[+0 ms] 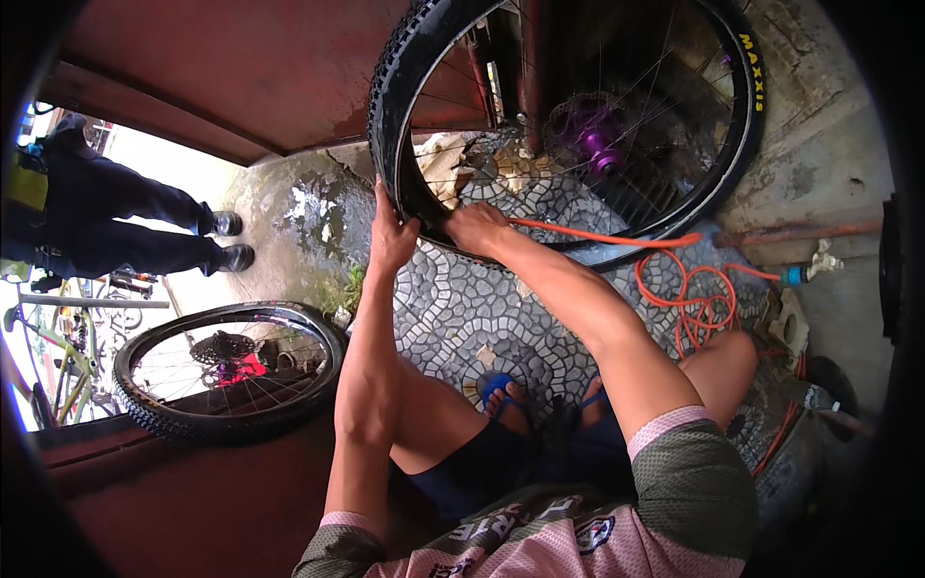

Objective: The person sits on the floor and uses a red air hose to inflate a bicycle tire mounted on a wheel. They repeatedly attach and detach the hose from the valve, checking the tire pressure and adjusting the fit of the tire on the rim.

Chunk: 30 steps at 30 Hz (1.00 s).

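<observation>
A bicycle wheel [393,106] is tilted up in front of the seated person, over the stone-mosaic floor [438,308], its broad face turned toward them; whether its lower edge touches the floor cannot be told. Being round, it has no long axis across its face; the line to follow is the axle through the purple hub [599,143], whose near end points toward the person and slightly down to the right. The left hand [393,236] has its grip on the tyre at the lower left, fingers laid along the tread side and thumb on the inner side. The right hand [477,229] is at the rim just beside it, fingertips hidden, so what its grip closes on cannot be told; an orange hose [588,234] runs rightward from it. Bold yellow lettering marks the tyre's sidewall at upper right. The person's pink-and-grey shirt [540,539] bears printed lettering and a round badge. Another wheel [159,414] leans at left.
</observation>
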Tool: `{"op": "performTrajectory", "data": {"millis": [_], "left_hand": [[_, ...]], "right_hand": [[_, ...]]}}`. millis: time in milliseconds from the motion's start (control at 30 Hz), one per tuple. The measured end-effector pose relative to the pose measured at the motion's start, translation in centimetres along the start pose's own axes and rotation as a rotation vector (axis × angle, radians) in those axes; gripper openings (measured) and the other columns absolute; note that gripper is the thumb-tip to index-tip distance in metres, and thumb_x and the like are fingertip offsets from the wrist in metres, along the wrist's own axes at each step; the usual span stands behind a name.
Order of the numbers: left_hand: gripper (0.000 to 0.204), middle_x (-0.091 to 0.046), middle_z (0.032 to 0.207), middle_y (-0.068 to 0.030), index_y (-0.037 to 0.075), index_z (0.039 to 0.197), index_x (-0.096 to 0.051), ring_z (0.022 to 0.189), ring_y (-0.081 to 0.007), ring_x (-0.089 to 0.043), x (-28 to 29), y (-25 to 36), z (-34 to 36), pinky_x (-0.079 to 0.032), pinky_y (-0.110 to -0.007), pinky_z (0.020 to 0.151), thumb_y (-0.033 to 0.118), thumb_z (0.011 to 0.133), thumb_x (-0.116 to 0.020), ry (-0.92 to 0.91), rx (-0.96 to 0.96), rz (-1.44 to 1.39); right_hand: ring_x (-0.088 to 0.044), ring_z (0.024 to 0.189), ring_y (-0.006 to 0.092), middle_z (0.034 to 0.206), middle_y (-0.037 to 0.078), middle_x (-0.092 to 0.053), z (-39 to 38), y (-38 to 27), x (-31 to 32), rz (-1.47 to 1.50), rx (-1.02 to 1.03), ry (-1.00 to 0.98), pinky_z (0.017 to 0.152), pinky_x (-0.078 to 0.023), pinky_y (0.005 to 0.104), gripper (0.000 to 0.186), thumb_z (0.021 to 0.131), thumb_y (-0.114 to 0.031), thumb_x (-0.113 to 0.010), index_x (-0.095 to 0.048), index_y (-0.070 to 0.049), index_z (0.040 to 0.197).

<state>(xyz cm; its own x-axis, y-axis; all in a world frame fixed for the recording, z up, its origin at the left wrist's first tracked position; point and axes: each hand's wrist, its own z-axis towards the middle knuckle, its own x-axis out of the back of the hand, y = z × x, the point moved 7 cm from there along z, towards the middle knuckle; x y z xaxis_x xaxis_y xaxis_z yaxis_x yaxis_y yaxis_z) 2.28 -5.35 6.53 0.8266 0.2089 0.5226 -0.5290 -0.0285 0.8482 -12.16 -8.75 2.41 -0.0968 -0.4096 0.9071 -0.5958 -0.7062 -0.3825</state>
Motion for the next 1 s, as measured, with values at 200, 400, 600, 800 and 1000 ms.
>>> {"op": "performTrajectory", "data": {"millis": [200, 400, 600, 800, 1000], "left_hand": [[0.098, -0.059, 0.137, -0.0314, 0.001, 0.164, -0.009, 0.122, -0.0421, -0.064, -0.4, -0.4, -0.2, -0.050, -0.042, 0.103, 0.004, 0.081, -0.060, 0.010, -0.035, -0.016], [0.098, -0.055, 0.143, -0.0319, 0.000, 0.163, -0.008, 0.130, -0.0422, -0.059, 0.4, -1.1, -0.8, -0.047, -0.042, 0.108, 0.003, 0.080, -0.059, 0.024, 0.009, -0.013], [0.100, -0.051, 0.146, -0.0341, 0.001, 0.164, -0.007, 0.131, -0.0461, -0.057, -0.8, 1.9, 0.0, -0.047, -0.043, 0.107, 0.002, 0.079, -0.060, -0.010, -0.010, 0.070], [0.099, -0.051, 0.148, -0.0321, 0.001, 0.163, -0.007, 0.133, -0.0432, -0.056, -0.5, -0.8, -0.1, -0.046, -0.042, 0.109, 0.003, 0.080, -0.061, -0.013, 0.056, -0.035], [0.100, -0.050, 0.149, -0.0306, 0.001, 0.164, -0.007, 0.134, -0.0421, -0.056, 0.4, -1.0, 0.1, -0.046, -0.042, 0.109, 0.003, 0.080, -0.061, 0.011, 0.019, -0.025]], "right_hand": [[-0.072, 0.097, 0.0368, 0.096, 0.012, -0.073, -0.2, -0.5, 2.2, 0.251, 0.089, 0.447, 0.084, -0.057, 0.0508, 0.018, 0.095, -0.016, -0.050, -0.066, -0.011, 0.102], [-0.071, 0.102, 0.0340, 0.103, 0.011, -0.074, 0.2, -2.2, 3.3, 0.237, 0.036, 0.362, 0.087, -0.055, 0.0502, 0.029, 0.095, -0.012, -0.047, -0.068, -0.013, 0.115], [-0.073, 0.093, 0.0390, 0.104, 0.014, -0.073, -0.4, 0.7, -0.5, 0.090, 0.007, 0.243, 0.082, -0.058, 0.0524, 0.022, 0.098, -0.016, -0.049, -0.068, -0.010, 0.107], [-0.071, 0.104, 0.0341, 0.113, 0.011, -0.071, -0.7, -0.1, 0.4, 0.094, 0.073, 0.252, 0.088, -0.056, 0.0484, 0.030, 0.100, -0.014, -0.040, -0.062, -0.013, 0.120], [-0.072, 0.102, 0.0374, 0.108, 0.015, -0.072, -0.1, -1.5, 1.9, 0.075, 0.078, 0.180, 0.088, -0.057, 0.0510, 0.024, 0.096, -0.012, -0.048, -0.067, -0.009, 0.110]]}}
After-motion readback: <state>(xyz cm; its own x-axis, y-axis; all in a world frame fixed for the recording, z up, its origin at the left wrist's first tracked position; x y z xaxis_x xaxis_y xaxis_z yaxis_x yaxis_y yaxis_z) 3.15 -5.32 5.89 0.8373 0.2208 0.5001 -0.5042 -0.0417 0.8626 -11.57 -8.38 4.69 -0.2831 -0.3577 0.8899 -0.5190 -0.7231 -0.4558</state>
